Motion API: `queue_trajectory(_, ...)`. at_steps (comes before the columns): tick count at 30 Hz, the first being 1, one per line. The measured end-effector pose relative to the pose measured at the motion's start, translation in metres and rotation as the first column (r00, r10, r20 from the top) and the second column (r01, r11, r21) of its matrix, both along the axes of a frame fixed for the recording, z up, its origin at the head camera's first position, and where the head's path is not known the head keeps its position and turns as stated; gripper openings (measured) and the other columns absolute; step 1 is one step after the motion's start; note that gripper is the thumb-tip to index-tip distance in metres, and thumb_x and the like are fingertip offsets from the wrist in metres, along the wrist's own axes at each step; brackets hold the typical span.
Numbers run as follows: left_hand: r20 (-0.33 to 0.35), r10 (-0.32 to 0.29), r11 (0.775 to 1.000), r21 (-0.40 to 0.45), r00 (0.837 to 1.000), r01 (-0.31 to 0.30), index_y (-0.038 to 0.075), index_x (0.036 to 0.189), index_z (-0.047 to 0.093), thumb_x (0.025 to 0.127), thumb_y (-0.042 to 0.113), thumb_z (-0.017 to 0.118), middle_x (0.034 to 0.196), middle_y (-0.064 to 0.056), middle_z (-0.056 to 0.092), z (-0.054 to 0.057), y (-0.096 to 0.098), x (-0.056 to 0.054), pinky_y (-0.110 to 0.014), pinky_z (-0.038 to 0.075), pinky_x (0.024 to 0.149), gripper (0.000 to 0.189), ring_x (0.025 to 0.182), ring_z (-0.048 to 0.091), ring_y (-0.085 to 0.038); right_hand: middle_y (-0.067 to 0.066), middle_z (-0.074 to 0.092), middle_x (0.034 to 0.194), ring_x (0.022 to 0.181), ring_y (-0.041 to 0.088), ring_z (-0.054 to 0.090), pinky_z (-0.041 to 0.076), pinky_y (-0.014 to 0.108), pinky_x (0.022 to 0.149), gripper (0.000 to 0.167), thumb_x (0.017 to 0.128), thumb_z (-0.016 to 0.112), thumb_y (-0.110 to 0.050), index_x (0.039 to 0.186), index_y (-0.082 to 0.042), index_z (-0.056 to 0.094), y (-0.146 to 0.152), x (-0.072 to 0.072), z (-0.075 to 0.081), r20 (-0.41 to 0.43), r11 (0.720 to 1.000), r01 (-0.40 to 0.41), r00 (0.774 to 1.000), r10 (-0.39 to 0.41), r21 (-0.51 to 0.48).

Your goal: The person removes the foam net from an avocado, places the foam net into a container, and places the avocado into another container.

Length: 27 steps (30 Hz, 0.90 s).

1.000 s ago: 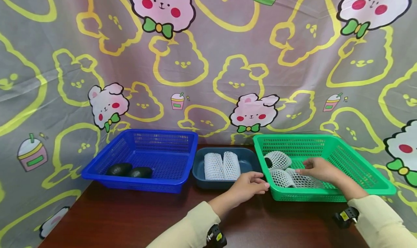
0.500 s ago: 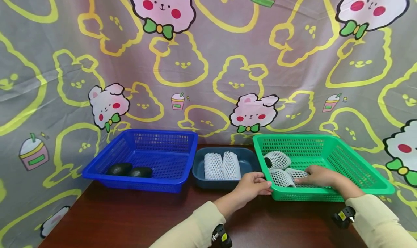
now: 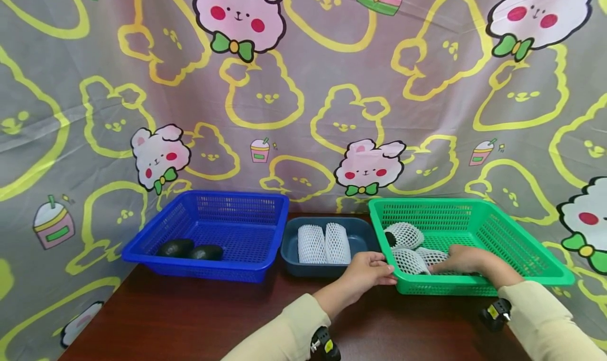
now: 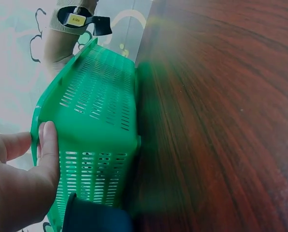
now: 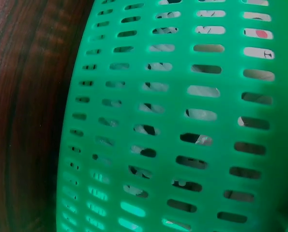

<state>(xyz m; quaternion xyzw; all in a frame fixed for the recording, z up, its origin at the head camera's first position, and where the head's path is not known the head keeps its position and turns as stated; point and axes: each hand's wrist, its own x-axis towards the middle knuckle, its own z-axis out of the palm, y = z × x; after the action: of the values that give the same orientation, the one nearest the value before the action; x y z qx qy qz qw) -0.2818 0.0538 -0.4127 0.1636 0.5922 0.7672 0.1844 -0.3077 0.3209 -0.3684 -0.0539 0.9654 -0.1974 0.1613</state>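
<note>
The green basket holds avocados in white foam netting. One wrapped avocado lies at the back left, with a dark end showing. Another wrapped avocado sits in front of it. My right hand reaches over the front rim and grips a third wrapped avocado, largely covered by the fingers. At the basket's front left corner, my left hand pinches the rim. The left wrist view has the left thumb and fingers on opposite sides of that rim. Only the basket's slotted wall fills the right wrist view.
A blue basket on the left holds two bare dark avocados. Between the baskets stands a dark blue tray with two white foam net sleeves. All stand on a brown wooden table before a patterned cloth.
My right hand has gone down into the green basket and closed around a wrapped avocado. My left hand has shifted slightly right onto the basket's rim.
</note>
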Motion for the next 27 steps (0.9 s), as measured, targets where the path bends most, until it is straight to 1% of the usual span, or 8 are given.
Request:
queue_trajectory(4, 0.010, 0.001, 1.000, 0.004, 1.000, -0.001, -0.017, 0.122, 0.051, 0.094, -0.007, 0.056, 0.097, -0.019, 0.068, 0.000, 0.000, 0.000, -0.039, 0.055, 0.079, 0.031, 0.081, 0.068, -0.025, 0.015, 0.053, 0.092, 0.083, 0.027, 0.048, 0.045, 0.041, 0.070, 0.068, 0.080, 0.074, -0.050, 0.097, 0.012, 0.053, -0.001, -0.002, 0.001, 0.007, 1.000, 0.009, 1.000, -0.009, -0.020)
queue_trajectory(7, 0.013, -0.005, 1.000, 0.012, 1.000, 0.005, -0.017, 0.122, 0.050, 0.094, -0.007, 0.056, 0.097, -0.019, 0.068, 0.000, -0.001, 0.000, -0.039, 0.055, 0.079, 0.031, 0.080, 0.068, -0.024, 0.017, 0.055, 0.095, 0.085, 0.029, 0.049, 0.046, 0.043, 0.072, 0.070, 0.079, 0.075, -0.049, 0.100, 0.014, 0.053, 0.000, -0.003, -0.001, 0.002, 0.999, 0.020, 1.000, -0.020, -0.025)
queue_trajectory(14, 0.016, -0.022, 1.000, 0.010, 1.000, 0.021, -0.016, 0.122, 0.052, 0.094, -0.006, 0.056, 0.098, -0.019, 0.068, -0.001, -0.002, 0.000, -0.039, 0.055, 0.080, 0.030, 0.079, 0.068, -0.022, 0.038, 0.049, 0.112, 0.100, 0.046, 0.050, 0.045, 0.055, 0.083, 0.098, 0.077, 0.075, -0.055, 0.117, 0.027, 0.040, 0.004, -0.003, 0.000, -0.019, 0.999, 0.047, 0.999, -0.047, 0.001)
queue_trajectory(18, 0.017, -0.023, 1.000, 0.009, 1.000, 0.023, -0.015, 0.121, 0.053, 0.094, -0.006, 0.056, 0.098, -0.020, 0.068, -0.001, -0.002, 0.000, -0.039, 0.054, 0.080, 0.029, 0.079, 0.068, -0.021, 0.047, 0.042, 0.118, 0.106, 0.056, 0.046, 0.045, 0.058, 0.084, 0.102, 0.079, 0.073, -0.055, 0.121, 0.031, 0.034, 0.006, -0.001, 0.006, -0.041, 0.999, 0.049, 0.998, -0.049, 0.004)
queue_trajectory(20, 0.018, -0.026, 1.000, 0.008, 0.999, 0.026, -0.015, 0.121, 0.053, 0.094, -0.006, 0.056, 0.098, -0.019, 0.068, 0.000, -0.002, 0.000, -0.039, 0.054, 0.080, 0.029, 0.078, 0.068, -0.021, 0.044, 0.045, 0.111, 0.099, 0.052, 0.049, 0.047, 0.053, 0.079, 0.097, 0.081, 0.072, -0.053, 0.118, 0.030, 0.036, 0.007, 0.001, 0.011, -0.060, 0.998, 0.056, 0.997, -0.057, -0.011)
queue_trajectory(23, 0.028, -0.029, 1.000, 0.010, 0.999, 0.029, -0.015, 0.121, 0.054, 0.094, -0.005, 0.056, 0.098, -0.019, 0.068, 0.001, -0.002, 0.001, -0.039, 0.054, 0.080, 0.029, 0.078, 0.068, -0.020, 0.024, 0.048, 0.082, 0.074, 0.034, 0.049, 0.046, 0.041, 0.063, 0.069, 0.081, 0.073, -0.049, 0.090, 0.016, 0.049, 0.007, 0.004, 0.019, -0.088, 0.996, 0.075, 0.993, -0.079, -0.052)
queue_trajectory(25, 0.025, -0.033, 0.999, 0.009, 0.999, 0.033, -0.015, 0.122, 0.053, 0.094, -0.005, 0.056, 0.098, -0.020, 0.068, 0.001, -0.002, 0.001, -0.039, 0.054, 0.080, 0.030, 0.078, 0.068, -0.020, 0.006, 0.036, 0.070, 0.062, 0.020, 0.038, 0.039, 0.034, 0.055, 0.056, 0.081, 0.074, -0.047, 0.071, 0.000, 0.044, 0.007, 0.006, 0.023, -0.097, 0.993, 0.094, 0.990, -0.101, -0.077)
queue_trajectory(27, 0.028, -0.032, 0.999, 0.008, 0.999, 0.032, -0.015, 0.122, 0.053, 0.094, -0.004, 0.057, 0.099, -0.020, 0.068, 0.002, -0.002, 0.001, -0.040, 0.054, 0.081, 0.030, 0.079, 0.069, -0.021, 0.002, 0.031, 0.066, 0.058, 0.016, 0.035, 0.037, 0.032, 0.052, 0.053, 0.081, 0.074, -0.046, 0.067, -0.008, 0.040, 0.006, 0.007, 0.027, -0.112, 0.990, 0.105, 0.987, -0.114, -0.090)
